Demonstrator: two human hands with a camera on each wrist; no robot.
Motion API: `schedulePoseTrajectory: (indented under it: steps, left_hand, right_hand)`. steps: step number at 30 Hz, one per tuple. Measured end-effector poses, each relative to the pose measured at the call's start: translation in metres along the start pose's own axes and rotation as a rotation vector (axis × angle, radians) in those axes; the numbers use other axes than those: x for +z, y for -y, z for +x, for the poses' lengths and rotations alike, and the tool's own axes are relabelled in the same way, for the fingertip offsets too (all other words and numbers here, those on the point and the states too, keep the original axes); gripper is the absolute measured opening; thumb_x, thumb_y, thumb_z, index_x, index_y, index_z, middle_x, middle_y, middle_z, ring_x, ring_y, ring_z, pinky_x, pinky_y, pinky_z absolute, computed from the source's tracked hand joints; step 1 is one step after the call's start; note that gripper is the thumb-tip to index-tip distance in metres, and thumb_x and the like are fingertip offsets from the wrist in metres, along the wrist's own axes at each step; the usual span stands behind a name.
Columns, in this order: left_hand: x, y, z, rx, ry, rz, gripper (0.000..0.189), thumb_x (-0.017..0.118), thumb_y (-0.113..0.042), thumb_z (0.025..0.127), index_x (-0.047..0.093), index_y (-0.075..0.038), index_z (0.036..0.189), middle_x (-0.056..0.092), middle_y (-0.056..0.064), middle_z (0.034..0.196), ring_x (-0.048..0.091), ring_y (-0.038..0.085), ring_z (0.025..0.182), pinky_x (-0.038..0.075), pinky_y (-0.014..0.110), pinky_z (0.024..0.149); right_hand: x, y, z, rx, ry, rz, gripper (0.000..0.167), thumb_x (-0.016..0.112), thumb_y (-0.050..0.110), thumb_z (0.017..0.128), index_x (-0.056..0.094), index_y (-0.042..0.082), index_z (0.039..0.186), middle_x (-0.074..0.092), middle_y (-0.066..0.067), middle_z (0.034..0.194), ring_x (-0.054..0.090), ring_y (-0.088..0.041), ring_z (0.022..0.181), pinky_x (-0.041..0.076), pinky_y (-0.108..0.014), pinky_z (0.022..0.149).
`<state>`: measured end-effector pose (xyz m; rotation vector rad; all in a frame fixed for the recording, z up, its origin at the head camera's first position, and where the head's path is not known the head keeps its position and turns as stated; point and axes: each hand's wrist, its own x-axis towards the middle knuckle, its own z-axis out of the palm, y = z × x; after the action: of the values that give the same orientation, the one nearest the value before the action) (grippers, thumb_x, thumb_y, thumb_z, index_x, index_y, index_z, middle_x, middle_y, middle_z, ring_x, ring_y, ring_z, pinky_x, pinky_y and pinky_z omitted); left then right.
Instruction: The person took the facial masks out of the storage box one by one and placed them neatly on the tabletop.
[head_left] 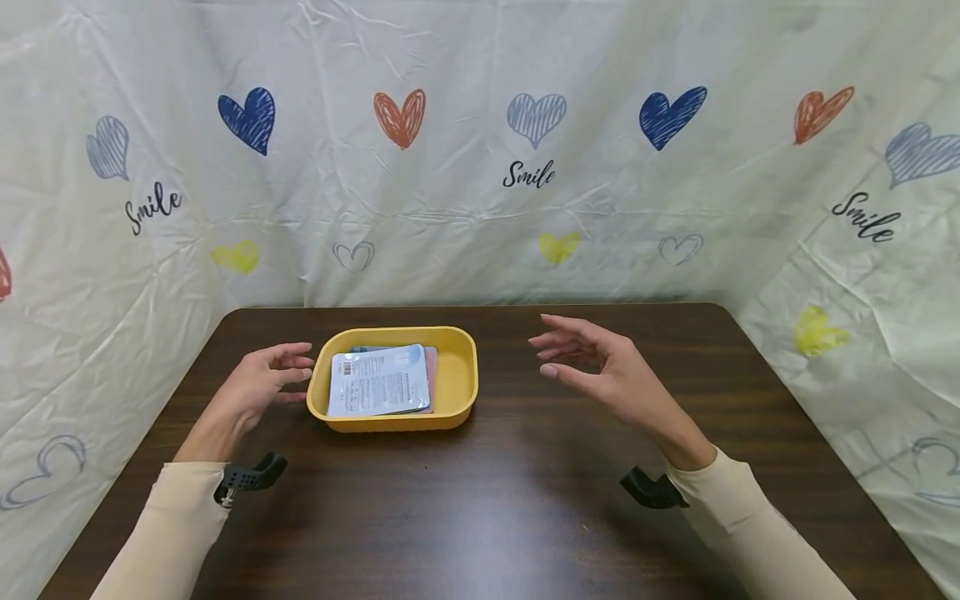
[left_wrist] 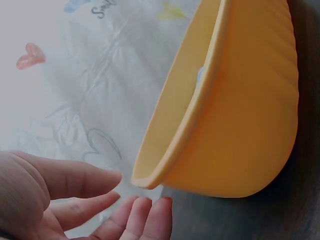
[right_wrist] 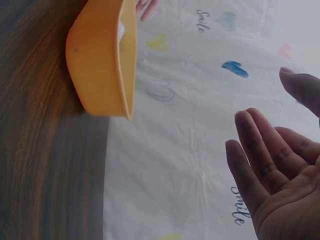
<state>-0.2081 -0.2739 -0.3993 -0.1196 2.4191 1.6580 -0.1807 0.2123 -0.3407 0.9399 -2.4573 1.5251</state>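
Note:
A yellow rectangular basket with rounded corners stands on the dark table, left of the middle. Inside it lies a small stack of flat sachets; the top one is a light blue-white printed packet with a barcode, and pink and blue edges show beneath. My left hand is beside the basket's left end, fingers relaxed and parted from the thumb, fingertips close to the rim. Well to the right of the basket, my right hand hovers over the table, palm turned inward, holding nothing.
The dark wood table reaches back to a white cloth printed with hearts and "Smile", which hangs behind and along both sides. Each wrist wears a black strap mount over a cream sleeve.

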Motion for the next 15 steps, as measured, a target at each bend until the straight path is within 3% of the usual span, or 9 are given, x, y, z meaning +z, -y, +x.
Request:
schedulePoseTrajectory:
  steps: [6, 15]
  left_hand:
    - [0.002, 0.003, 0.001, -0.067, 0.024, -0.028, 0.055, 0.06, -0.012, 0.102, 0.042, 0.003, 0.151, 0.053, 0.02, 0.135, 0.063, 0.014, 0.103, 0.058, 0.039, 0.091]
    - [0.003, 0.003, 0.006, -0.108, 0.019, -0.037, 0.054, 0.063, -0.013, 0.101, 0.046, 0.003, 0.149, 0.056, 0.02, 0.136, 0.063, 0.016, 0.1, 0.059, 0.031, 0.083]
  right_hand:
    - [0.001, -0.001, 0.004, -0.006, 0.014, 0.016, 0.058, 0.076, 0.01, 0.091, 0.055, 0.025, 0.144, 0.07, 0.0, 0.126, 0.068, -0.026, 0.112, 0.053, -0.031, 0.093]
    - [0.006, -0.002, 0.013, 0.001, 0.034, 0.057, 0.057, 0.076, 0.012, 0.091, 0.056, 0.024, 0.144, 0.07, 0.002, 0.125, 0.068, -0.024, 0.111, 0.053, -0.033, 0.095]
